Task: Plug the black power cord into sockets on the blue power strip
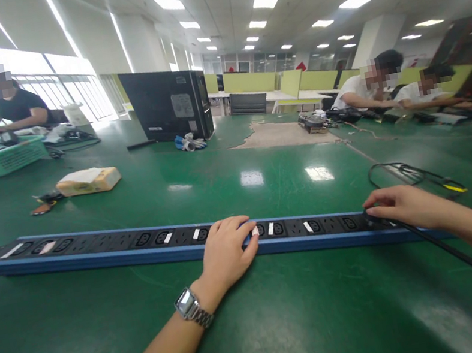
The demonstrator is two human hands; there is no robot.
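Long blue power strip [139,249], black sockets, white unreadable tags. Our left hand [227,253] rests on it, fingers loosely together; right hand [399,207] pinches black cable plug [373,217].

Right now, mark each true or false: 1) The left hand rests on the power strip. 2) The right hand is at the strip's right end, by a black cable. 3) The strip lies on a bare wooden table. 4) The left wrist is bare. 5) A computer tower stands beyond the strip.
1) True: the left hand lies flat on the power strip.
2) True: the right hand sits there, where the black cable meets the strip.
3) False: the table has a green surface.
4) False: it wears a watch.
5) True: the computer tower stands farther back.
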